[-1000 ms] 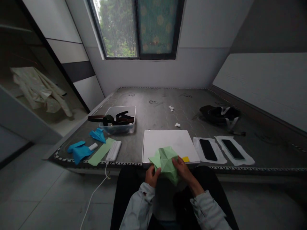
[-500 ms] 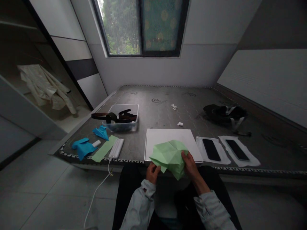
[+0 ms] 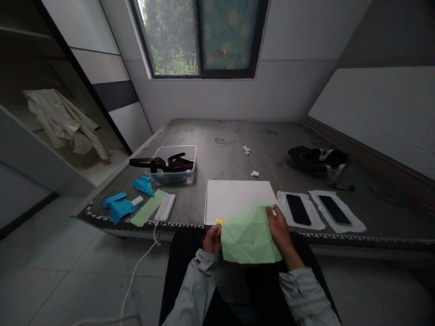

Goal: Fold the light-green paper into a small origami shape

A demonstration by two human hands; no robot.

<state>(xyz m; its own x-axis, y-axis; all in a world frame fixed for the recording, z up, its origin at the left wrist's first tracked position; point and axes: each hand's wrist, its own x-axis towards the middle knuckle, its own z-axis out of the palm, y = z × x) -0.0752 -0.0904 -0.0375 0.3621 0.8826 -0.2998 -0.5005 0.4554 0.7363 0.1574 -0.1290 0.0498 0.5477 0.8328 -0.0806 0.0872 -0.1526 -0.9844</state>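
Observation:
I hold a creased light-green paper sheet spread nearly flat over my lap, just in front of the bed's edge. My left hand grips its left edge, and my right hand holds its upper right corner. A white board lies on the mattress right behind the sheet. A small yellow scrap shows at the board's near edge, beside my left hand.
On the mattress lie two dark phones on white paper, a black pouch, a clear tub with belts, blue folded papers, a green strip and a white power strip with its cable hanging down.
The folded green paper has been opened out into a nearly flat sheet and lowered toward my lap. My hands moved apart to its edges. The yellow scrap now shows at left.

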